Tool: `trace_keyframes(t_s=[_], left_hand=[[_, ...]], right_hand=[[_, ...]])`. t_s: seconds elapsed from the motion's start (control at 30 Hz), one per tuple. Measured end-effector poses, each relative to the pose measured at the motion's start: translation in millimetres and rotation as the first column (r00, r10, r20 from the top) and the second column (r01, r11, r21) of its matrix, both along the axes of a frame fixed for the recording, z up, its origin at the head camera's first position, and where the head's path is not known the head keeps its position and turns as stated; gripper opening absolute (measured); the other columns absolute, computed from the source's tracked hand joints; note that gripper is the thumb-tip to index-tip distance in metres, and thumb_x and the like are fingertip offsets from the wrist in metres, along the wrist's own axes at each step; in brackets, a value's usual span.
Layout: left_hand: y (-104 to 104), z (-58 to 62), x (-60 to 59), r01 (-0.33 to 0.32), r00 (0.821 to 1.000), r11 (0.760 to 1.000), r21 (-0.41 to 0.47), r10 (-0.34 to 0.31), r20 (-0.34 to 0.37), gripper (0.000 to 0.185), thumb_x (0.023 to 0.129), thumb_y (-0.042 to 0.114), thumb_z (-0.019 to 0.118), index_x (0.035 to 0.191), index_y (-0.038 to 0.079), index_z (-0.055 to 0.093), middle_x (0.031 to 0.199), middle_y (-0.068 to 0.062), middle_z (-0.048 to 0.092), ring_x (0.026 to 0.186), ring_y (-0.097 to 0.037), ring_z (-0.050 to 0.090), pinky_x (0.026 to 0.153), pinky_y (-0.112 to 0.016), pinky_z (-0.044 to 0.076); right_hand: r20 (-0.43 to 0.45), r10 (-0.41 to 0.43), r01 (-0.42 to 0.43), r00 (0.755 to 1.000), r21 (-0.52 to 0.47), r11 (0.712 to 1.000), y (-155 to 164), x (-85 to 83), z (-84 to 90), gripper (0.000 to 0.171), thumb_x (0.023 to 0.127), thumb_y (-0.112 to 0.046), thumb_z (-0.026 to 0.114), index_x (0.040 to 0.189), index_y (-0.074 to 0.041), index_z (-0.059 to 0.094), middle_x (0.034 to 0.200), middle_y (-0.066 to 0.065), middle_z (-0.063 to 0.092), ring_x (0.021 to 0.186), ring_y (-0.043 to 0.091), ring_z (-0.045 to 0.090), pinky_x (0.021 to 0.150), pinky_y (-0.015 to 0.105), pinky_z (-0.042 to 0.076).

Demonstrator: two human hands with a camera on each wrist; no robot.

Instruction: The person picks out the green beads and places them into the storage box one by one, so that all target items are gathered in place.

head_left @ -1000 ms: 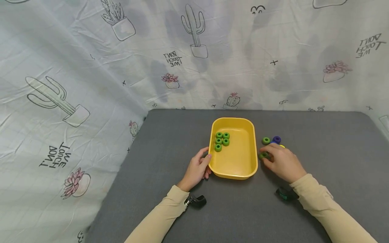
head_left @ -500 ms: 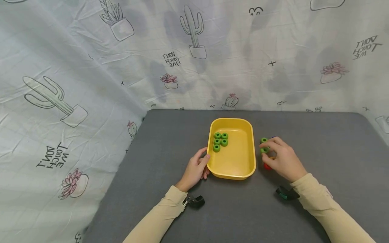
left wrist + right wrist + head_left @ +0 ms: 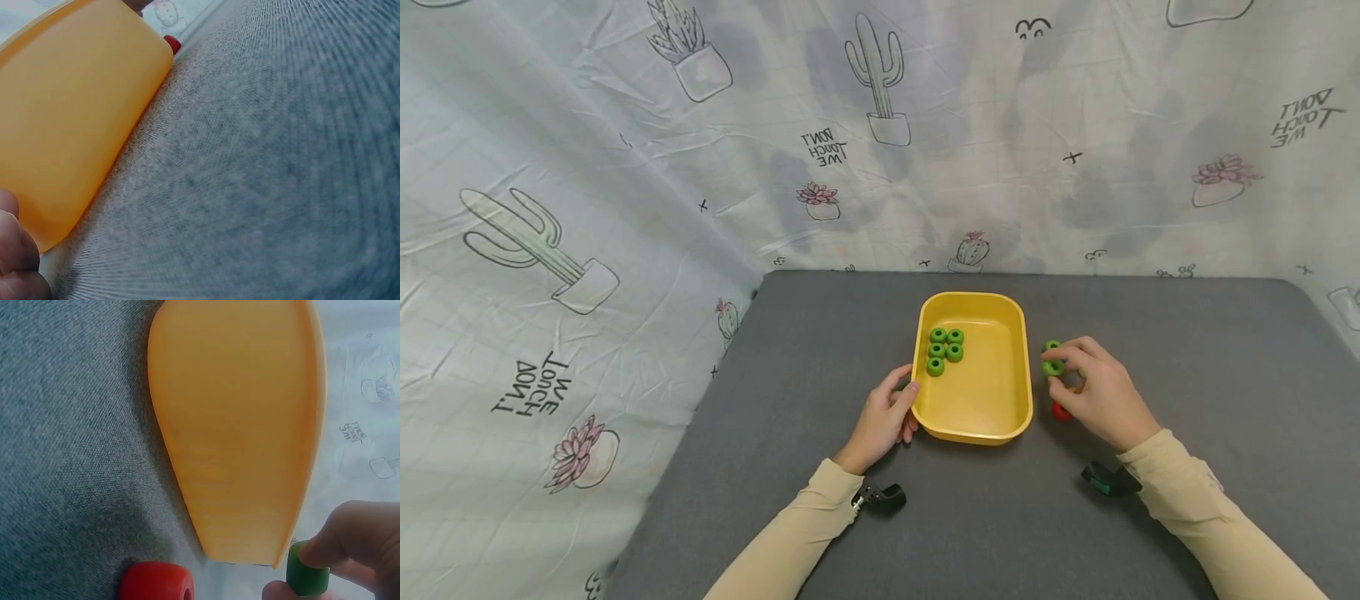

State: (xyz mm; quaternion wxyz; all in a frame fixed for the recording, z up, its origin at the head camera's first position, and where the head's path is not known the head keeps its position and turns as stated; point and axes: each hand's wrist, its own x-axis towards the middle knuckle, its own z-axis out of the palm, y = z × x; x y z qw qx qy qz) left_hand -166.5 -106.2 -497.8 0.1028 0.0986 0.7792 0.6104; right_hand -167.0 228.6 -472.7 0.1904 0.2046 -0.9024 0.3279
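Yellow and smooth, a rectangular tray with rounded corners [image 3: 981, 396] sits on a grey cloth-covered tabletop [image 3: 760, 467], with five green ring-shaped beads [image 3: 954, 357] in its far left part: a column of three on the left, two on the right. The left hand [image 3: 882, 419] grips the tray at its near left side, thumb on the rim and fingers curled by the outside wall.

Just right of the tray, the right hand [image 3: 1101, 396] pinches a small green ring-shaped bead [image 3: 307, 572] between thumb and fingertip, the gap narrow; I cannot tell how high it is held. On the far side of that bead lies another green bead [image 3: 1051, 344], and a round red bead [image 3: 153, 584] rests on the cloth at the near side, partly hidden by the hand. Behind the table hangs a white fabric curtain printed with potted cacti [image 3: 737, 133]. Both arms wear beige sleeves [image 3: 1213, 517].
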Motion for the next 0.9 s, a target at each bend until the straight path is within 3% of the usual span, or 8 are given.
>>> trace_keyframes(t_s=[0.13, 0.23, 0.33, 0.57, 0.9], left_hand=[[0.9, 16.6, 6.6, 0.012, 1.000, 1.000, 0.016, -0.012, -0.007, 0.046, 0.112, 0.019, 0.050, 0.153, -0.001, 0.044, 0.070, -0.021, 0.061, 0.050, -0.016, 0.054, 0.047, -0.023, 0.044], [1.8, 19.8, 8.9, 0.004, 1.000, 1.000, 0.026, -0.004, -0.011, 0.046, 0.112, 0.019, 0.051, 0.153, 0.000, 0.045, 0.070, -0.020, 0.061, 0.049, -0.016, 0.054, 0.047, -0.023, 0.044], [2.5, 14.5, 7.3, -0.010, 1.000, 1.000, 0.020, 0.010, -0.006, 0.046, 0.112, 0.020, 0.050, 0.154, 0.002, 0.045, 0.069, -0.016, 0.061, 0.049, -0.016, 0.054, 0.047, -0.022, 0.043], [1.3, -13.5, -2.7, -0.036, 0.999, 0.999, -0.027, 0.036, -0.008, 0.046, 0.113, 0.025, 0.049, 0.155, 0.008, 0.044, 0.070, -0.014, 0.062, 0.048, -0.015, 0.053, 0.046, -0.023, 0.043], [-0.7, -14.0, -3.1, -0.022, 0.999, 1.000, -0.005, 0.022, -0.026, 0.047, 0.111, 0.034, 0.052, 0.154, 0.015, 0.047, 0.070, -0.014, 0.063, 0.049, -0.016, 0.055, 0.046, -0.025, 0.045]], right_hand=[[-0.026, -0.001, 0.001, 1.000, -0.016, 1.000, -0.6, 0.2, 1.1, 0.030, 0.082, 0.007, 0.077, 0.110, -0.004, 0.074, 0.107, 0.007, 0.062, 0.082, 0.020, 0.063, 0.058, 0.019, 0.046], [-0.037, 0.001, -0.002, 0.999, -0.025, 1.000, -1.5, 0.3, 2.2, 0.030, 0.082, 0.008, 0.077, 0.109, -0.004, 0.074, 0.106, 0.006, 0.062, 0.082, 0.019, 0.061, 0.058, 0.017, 0.045], [-0.040, 0.003, -0.004, 0.999, -0.029, 1.000, -2.4, 0.7, 3.6, 0.030, 0.081, 0.007, 0.077, 0.108, -0.004, 0.075, 0.105, 0.006, 0.062, 0.081, 0.020, 0.060, 0.058, 0.018, 0.044], [-0.039, 0.012, -0.014, 0.999, -0.041, 0.999, -3.9, 2.0, 6.2, 0.029, 0.082, 0.006, 0.078, 0.109, -0.005, 0.075, 0.106, 0.005, 0.062, 0.080, 0.019, 0.058, 0.059, 0.015, 0.044], [-0.048, 0.026, -0.028, 0.998, -0.048, 0.998, -10.9, 0.9, 16.2, 0.030, 0.081, 0.004, 0.082, 0.108, -0.007, 0.075, 0.101, 0.001, 0.062, 0.075, 0.017, 0.061, 0.061, 0.012, 0.045]])
